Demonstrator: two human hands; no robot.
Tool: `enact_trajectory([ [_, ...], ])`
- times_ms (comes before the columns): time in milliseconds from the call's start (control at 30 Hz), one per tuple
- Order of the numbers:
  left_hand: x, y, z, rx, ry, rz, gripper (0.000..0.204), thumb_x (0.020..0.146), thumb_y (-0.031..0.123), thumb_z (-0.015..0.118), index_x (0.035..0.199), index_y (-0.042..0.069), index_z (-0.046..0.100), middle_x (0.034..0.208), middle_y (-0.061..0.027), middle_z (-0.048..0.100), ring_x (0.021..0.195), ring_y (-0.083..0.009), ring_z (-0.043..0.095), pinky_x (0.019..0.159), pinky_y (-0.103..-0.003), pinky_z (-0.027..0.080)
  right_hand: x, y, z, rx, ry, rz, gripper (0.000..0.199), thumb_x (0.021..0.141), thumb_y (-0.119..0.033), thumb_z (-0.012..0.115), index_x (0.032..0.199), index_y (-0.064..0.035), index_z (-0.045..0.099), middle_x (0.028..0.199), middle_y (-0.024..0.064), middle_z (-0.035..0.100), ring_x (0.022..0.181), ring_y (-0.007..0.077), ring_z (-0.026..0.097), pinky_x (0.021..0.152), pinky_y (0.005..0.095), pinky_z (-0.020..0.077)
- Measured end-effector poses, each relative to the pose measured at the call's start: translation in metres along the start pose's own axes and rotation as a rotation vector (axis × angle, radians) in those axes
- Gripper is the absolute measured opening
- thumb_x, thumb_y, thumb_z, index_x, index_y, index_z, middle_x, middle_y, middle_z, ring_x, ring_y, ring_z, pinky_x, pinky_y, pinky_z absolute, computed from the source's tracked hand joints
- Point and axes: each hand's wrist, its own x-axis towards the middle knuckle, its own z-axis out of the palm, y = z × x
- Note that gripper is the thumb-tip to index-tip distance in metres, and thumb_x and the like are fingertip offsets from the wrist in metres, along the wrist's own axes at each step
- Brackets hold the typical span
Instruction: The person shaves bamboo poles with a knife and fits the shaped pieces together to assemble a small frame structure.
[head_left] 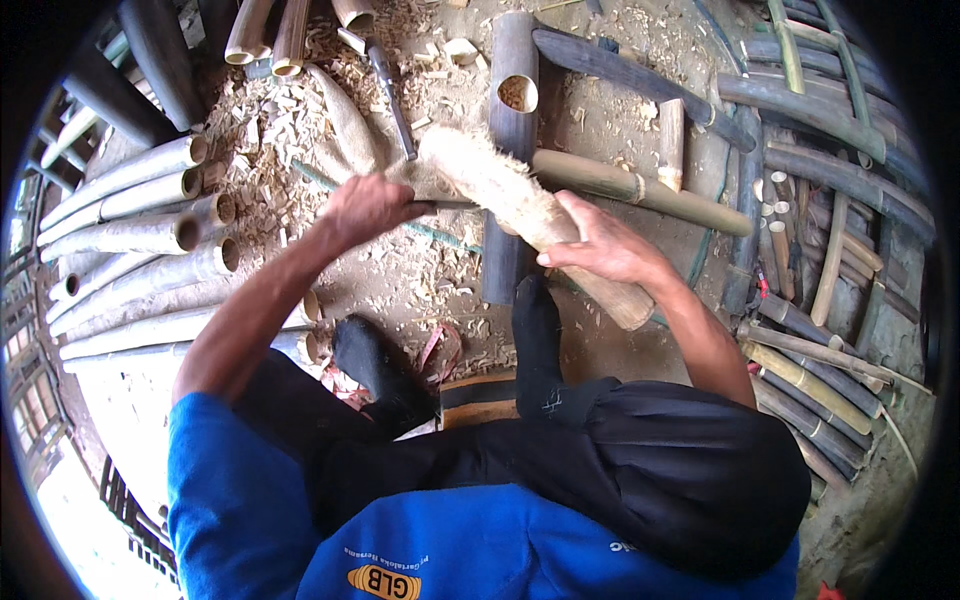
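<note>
My left hand [370, 210] is closed around the handle end of a knife-like tool, its handle hidden in the fist. Its narrow dark blade [445, 205] reaches right, to the underside of a pale bamboo piece [500, 185]. That piece lies slanted, with a frayed, shaved surface and a cut end toward me. My right hand [605, 245] grips it near this lower end, thumb and fingers over its top. Beneath it, a thick dark bamboo post [512, 130] with a hole runs away from me, between my feet and the far side.
Wood shavings [270, 140] cover the ground at left and far. Several bamboo tubes [140, 230] lie stacked on the left, more poles [820, 400] on the right. A long dark tool [388, 95] lies beyond my left hand. A yellowish bamboo pole [660, 200] extends right from the post.
</note>
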Motion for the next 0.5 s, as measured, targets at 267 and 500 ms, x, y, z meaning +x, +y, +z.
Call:
enact_trajectory([
  [267,-0.065,0.040,0.012,0.051,0.283,0.076,0.037,0.078,0.023,0.076,0.111,0.013,0.063,0.083,-0.0093,0.059,0.076,-0.0304,0.065,0.070,-0.043,0.052,-0.032,0.015,-0.006,0.607,0.320,0.075,0.091,0.074,-0.018,0.074,0.148,0.0055,0.027,0.126,0.0187,0.056,0.101,0.0242,0.062,0.085,0.0360,0.0547],
  [500,-0.055,0.036,0.016,0.122,0.055,-0.075,0.023,0.087,0.021,0.065,0.107,0.009,0.063,0.090,-0.0148,0.063,0.076,-0.0343,0.067,0.066,-0.048,0.053,-0.031,0.004,0.000,-0.082,0.326,-0.085,0.076,0.071,-0.030,0.085,0.129,0.0006,0.046,0.110,0.0193,0.066,0.095,0.0380,0.067,0.086,0.0438,0.0540],
])
